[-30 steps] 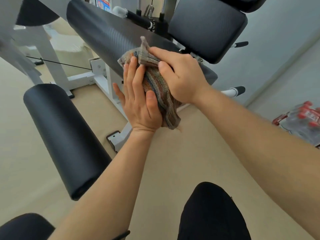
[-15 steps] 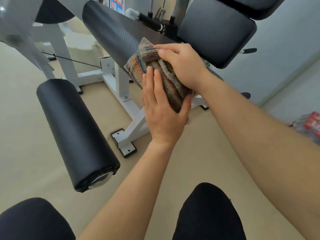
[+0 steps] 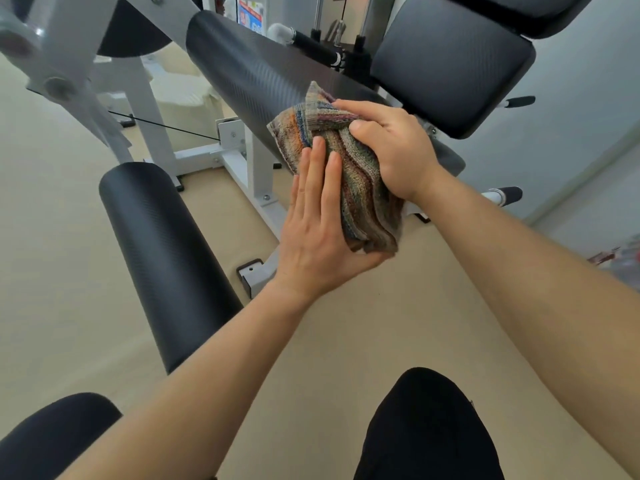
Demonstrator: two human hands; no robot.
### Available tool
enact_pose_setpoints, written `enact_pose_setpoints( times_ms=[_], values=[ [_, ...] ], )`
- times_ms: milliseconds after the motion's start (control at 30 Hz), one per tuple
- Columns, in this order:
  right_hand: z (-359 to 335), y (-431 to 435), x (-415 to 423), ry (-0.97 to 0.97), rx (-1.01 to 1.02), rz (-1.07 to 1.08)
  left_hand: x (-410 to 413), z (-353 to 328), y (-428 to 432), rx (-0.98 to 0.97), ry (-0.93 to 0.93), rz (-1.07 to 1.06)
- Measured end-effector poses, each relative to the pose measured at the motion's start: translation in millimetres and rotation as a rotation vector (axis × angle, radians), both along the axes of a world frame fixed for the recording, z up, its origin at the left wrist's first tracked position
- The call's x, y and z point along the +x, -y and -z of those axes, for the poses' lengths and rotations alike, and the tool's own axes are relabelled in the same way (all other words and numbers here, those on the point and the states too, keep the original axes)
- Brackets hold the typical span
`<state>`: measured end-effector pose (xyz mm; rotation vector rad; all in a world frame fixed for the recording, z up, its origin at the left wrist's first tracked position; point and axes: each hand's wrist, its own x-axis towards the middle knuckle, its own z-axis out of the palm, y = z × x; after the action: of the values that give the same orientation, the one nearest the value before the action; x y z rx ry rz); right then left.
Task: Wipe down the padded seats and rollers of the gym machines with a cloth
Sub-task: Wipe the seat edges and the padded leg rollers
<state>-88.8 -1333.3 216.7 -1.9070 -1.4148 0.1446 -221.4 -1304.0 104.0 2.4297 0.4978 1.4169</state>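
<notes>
A striped cloth, woven in orange, blue, green and brown bands, is bunched between both hands and pressed against the near end of the upper roller, a long black padded cylinder that slants from the upper left down toward the middle of the view; the cloth's top corner sticks up against the padding and its lower end hangs loose below the hands. The right hand lies on top of the cloth, its fingers curled over the upper edge and the thumb pressed into the folds, so it grips the fabric; the left hand lies flat against the cloth's near side, fingers straight and close together, pointing up, with the thumb tucked under the hanging end; it presses rather than clasps. A second black roller lies lower and to the left, well apart from the hands, its near end hidden behind the left forearm. To the upper right, a black padded seat sits just behind the right hand; whether the hand touches it cannot be told. A white metal frame carries the rollers and stands on a beige floor; the person's knees in black fabric show at the bottom edge.
</notes>
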Motion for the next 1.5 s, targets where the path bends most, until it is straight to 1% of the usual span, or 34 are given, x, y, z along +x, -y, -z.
enact_pose_setpoints(
  times_ms=[100,233,367,567,733,867,967,1033,1100,1133,1167,1200,1267,1300,1400,1500],
  values=[
    [-1.1,0.8,0.2,0.000,-0.048,-0.005,-0.9,-5.9,3.9,-0.035,-0.005,0.041],
    [-1.0,-1.4,-0.1,-0.021,-0.046,-0.010,-2.9,-2.4,2.7,-0.069,-0.011,0.078],
    [-1.3,-0.1,-2.0,-0.034,-0.035,0.000,9.1,5.2,-5.6,-0.001,0.064,-0.026],
    [-10.8,-1.9,-6.1,-0.043,-0.071,0.008,0.5,0.1,-14.8,0.129,0.060,-0.056],
    [-7.1,1.9,-8.9,-0.028,-0.106,0.053,1.3,1.1,-10.0,0.043,0.051,-0.007],
    [-5.4,3.7,-9.1,-0.037,-0.123,0.058,-1.8,4.9,-17.6,0.048,-0.002,0.008],
    [-8.9,1.9,-8.1,-0.050,-0.166,0.030,-13.4,-6.5,-8.2,-0.072,-0.027,0.118],
    [-13.4,0.1,-6.8,-0.072,-0.237,-0.025,-18.1,-18.0,6.5,-0.233,0.031,0.221],
    [-18.5,-1.4,-4.1,-0.086,-0.311,-0.091,-12.7,-31.3,15.7,-0.549,0.209,0.328],
    [-20.8,-3.1,-2.0,-0.071,-0.348,-0.119,-4.0,-38.1,15.9,-0.714,0.301,0.323],
    [-23.3,-5.5,-0.3,-0.054,-0.387,-0.141,6.6,-46.8,13.7,-0.836,0.347,0.255],
    [-26.1,-8.8,0.5,-0.044,-0.426,-0.156,16.3,-56.0,11.0,-0.874,0.329,0.133],
    [-31.8,-21.4,0.2,-0.031,-0.492,-0.179,32.5,-64.3,4.3,-0.858,0.294,-0.032],
    [-34.8,-30.3,-0.7,-0.016,-0.522,-0.187,36.2,-65.6,0.4,-0.849,0.293,-0.056],
    [-37.8,-60.9,-1.1,0.041,-0.565,-0.204,37.8,-65.2,-17.2,-0.848,0.268,-0.038],
    [-33.7,-93.1,-0.5,0.063,-0.514,-0.186,41.0,-69.5,-45.9,-0.874,0.251,-0.073]
  ],
)
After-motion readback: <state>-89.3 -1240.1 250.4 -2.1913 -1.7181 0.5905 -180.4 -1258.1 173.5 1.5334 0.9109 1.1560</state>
